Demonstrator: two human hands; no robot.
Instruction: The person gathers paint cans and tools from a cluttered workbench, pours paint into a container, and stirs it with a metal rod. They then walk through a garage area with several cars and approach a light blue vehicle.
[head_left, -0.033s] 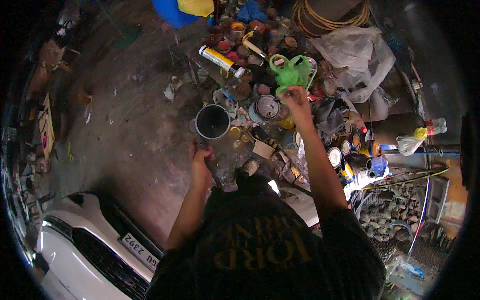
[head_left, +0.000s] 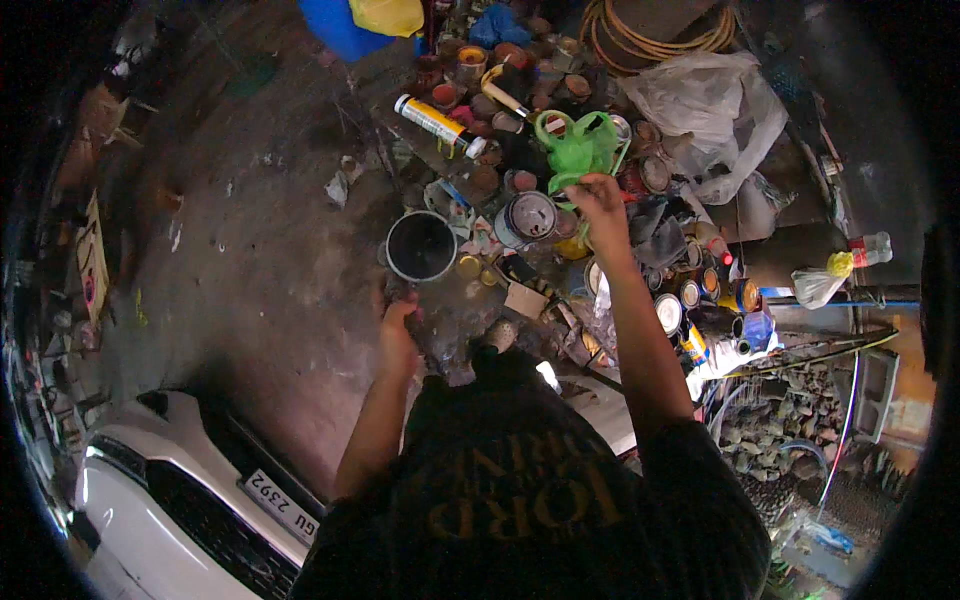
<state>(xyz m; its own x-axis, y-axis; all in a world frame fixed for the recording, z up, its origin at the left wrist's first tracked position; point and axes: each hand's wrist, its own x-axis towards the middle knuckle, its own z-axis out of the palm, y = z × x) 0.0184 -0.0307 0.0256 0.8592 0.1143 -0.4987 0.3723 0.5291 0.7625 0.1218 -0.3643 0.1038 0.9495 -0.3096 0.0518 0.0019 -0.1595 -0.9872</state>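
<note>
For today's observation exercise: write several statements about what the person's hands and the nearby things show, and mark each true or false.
1. The right hand grips a green plastic bag. True.
2. The left hand holds a paintbrush. False: it is low near the ground by the dark round bucket, and no brush is visible.
3. The bucket stands upright with its mouth open. True.
4. A red car is at lower left. False: the car is white.
5. A coiled hose lies at the top. True.
</note>
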